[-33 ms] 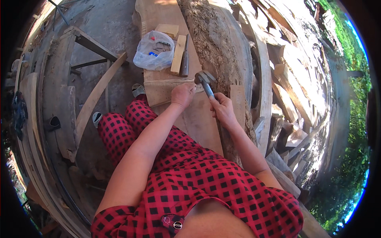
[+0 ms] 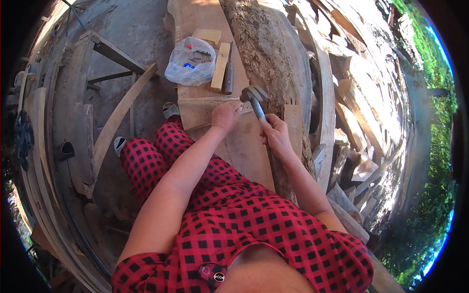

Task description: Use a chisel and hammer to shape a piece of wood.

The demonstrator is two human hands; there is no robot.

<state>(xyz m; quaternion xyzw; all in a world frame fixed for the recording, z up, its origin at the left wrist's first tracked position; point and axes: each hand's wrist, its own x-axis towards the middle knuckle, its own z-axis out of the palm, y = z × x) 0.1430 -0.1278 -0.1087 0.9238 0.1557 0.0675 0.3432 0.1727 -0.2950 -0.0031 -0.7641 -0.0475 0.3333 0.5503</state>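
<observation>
My right hand (image 2: 276, 135) is wrapped round the grey handle of a hammer (image 2: 257, 107). The hammer's metal head is up by the right end of a pale wooden block (image 2: 198, 108) dotted with small marks. On that same end rests my left hand (image 2: 226, 116), its fingers pinched together close to the hammer head. What the left fingers hold, if anything, is hidden. Beneath the block lies a wide wooden plank (image 2: 244, 146).
Beyond the block are a clear plastic bag (image 2: 189, 68) with small items, a narrow wood strip (image 2: 221, 66), a dark-handled tool (image 2: 228, 80) and a wood piece (image 2: 207, 35). A rough log (image 2: 273, 53) runs alongside; scrap timber (image 2: 359, 107) is piled right. A wooden frame (image 2: 117, 56) stands left.
</observation>
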